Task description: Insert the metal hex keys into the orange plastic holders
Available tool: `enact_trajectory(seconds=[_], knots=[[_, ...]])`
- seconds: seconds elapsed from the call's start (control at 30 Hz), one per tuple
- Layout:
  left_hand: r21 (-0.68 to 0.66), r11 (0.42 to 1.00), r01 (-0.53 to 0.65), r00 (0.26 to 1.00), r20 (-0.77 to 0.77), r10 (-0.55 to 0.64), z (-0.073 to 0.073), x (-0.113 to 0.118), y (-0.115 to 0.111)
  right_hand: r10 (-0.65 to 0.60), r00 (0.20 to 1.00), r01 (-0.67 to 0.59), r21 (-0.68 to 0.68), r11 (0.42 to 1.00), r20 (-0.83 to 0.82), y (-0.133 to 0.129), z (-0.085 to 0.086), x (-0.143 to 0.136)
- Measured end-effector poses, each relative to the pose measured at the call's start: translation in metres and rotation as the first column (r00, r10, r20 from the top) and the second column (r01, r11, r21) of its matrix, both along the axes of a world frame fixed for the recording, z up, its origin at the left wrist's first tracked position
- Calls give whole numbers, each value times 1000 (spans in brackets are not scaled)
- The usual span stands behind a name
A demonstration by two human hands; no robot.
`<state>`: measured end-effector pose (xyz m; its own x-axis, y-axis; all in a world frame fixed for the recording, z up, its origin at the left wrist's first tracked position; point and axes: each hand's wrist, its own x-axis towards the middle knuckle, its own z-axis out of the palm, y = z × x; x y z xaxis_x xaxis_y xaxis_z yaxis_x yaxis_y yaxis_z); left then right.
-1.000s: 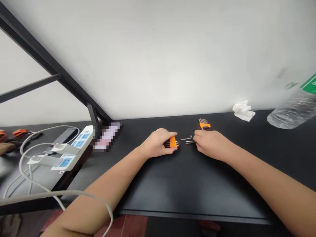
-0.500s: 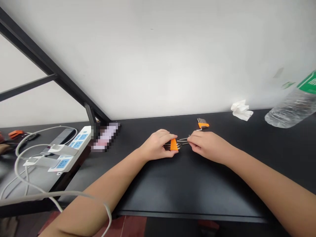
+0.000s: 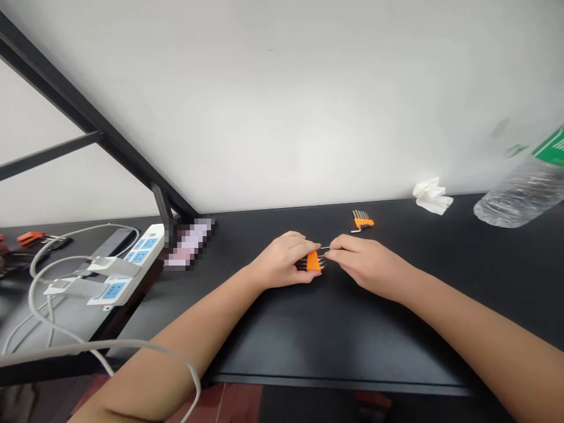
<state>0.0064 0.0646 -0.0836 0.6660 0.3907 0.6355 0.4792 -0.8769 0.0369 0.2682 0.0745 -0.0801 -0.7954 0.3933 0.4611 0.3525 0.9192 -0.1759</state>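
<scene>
Left hand (image 3: pixel 284 258) and right hand (image 3: pixel 370 264) meet at an orange holder (image 3: pixel 313 262)

Left thumb and fingers curve around the orange holder, a little right of and below the frame's centre, gripping it across its upper and lower edges; metal keys (image 3: pixel 301 265) show on both sides of it. The right hand reaches in from the right, thumb and fingers nearly together at the tips, seemingly with hold of a thin metal key (image 3: pixel 325 247) beside the holder. The step in hand looks like working that key at the holder's right side; whether its end sits in a slot cannot be told, since fingers hide it. A move from this pose would call for a firm left grip and a well-aligned right pinch, the fingertips being so near each other.

Nearest, at lower left, a pale cable (image 3: pixel 123 343) crosses the left forearm (image 3: pixel 194 335) and could catch if that arm lifts. Black table (image 3: pixel 343 329) spreads beneath the hands. Toward the left are a white power strip (image 3: pixel 141 249) and a pixelated object (image 3: pixel 189 244). Beyond the right hand lies a second orange holder (image 3: pixel 363 223); farther right, well apart, are a crumpled tissue (image 3: pixel 434 198) and a clear bottle (image 3: pixel 506 202), before the pale wall (image 3: pixel 282 117).
</scene>
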Motion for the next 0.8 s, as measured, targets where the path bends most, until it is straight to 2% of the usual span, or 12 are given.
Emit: enact_trajectory(seconds=[0.1, 0.2, 0.3, 0.43, 0.5, 0.6, 0.67, 0.8], knots=[[-21, 1000, 0, 1000, -7, -1, 2, 3, -2, 75, 982, -103, -162, 981, -172, -1, -2, -7], [-68, 997, -25, 1000, -5, 24, 3, 5, -6, 60, 962, -138, -288, 948, -266, -3, -3, -12], [-186, 978, -94, 993, 50, 105, 4, 5, -9, 12, 976, -97, -383, 919, -218, 0, -5, -12], [-335, 932, -136, 981, 89, 174, 4, 5, -11, 7, 992, -59, -423, 904, -123, 5, -11, -9], [-356, 925, -132, 979, 100, 178, 4, 6, -12, -19, 989, -50, -452, 891, -146, 6, -13, -10], [-401, 909, -115, 971, 146, 188, 4, 11, -12, -63, 974, -69, -553, 831, -217, 6, -13, -12], [-483, 872, -82, 963, 188, 195, 4, 14, -13, -95, 962, -86, -617, 782, -255, 7, -13, -13], [-675, 735, 61, 937, 293, 192, 2, 18, -13, -149, 947, -100, -701, 706, -285, 10, -15, -13]])
